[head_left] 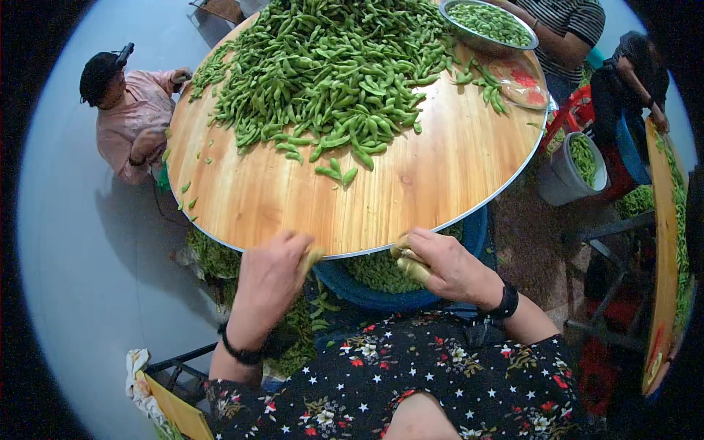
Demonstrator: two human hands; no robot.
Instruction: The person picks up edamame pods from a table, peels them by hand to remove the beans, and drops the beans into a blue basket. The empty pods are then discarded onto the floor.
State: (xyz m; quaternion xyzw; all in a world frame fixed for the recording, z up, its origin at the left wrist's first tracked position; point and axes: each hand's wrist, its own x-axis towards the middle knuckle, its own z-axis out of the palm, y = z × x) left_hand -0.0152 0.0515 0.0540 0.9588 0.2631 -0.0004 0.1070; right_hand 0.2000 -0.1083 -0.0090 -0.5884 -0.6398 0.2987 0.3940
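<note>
My left hand is at the near edge of the round wooden table, fingers curled in and blurred by motion. Over the same edge, further right, my right hand has its thumb and fingers pinched together. Yellowish coverings show on some fingertips of both hands. Whatever is in either pinch is hidden or too small to make out. Beyond my hands, a few loose edamame pods lie in front of a large green heap of edamame. Below the edge, between my hands, a blue tub holds pale green pieces.
A metal bowl of shelled beans stands at the back right, beside a flat plastic packet. One person sits at the left; others are at the right. A white bucket of pods and a second wooden table stand right.
</note>
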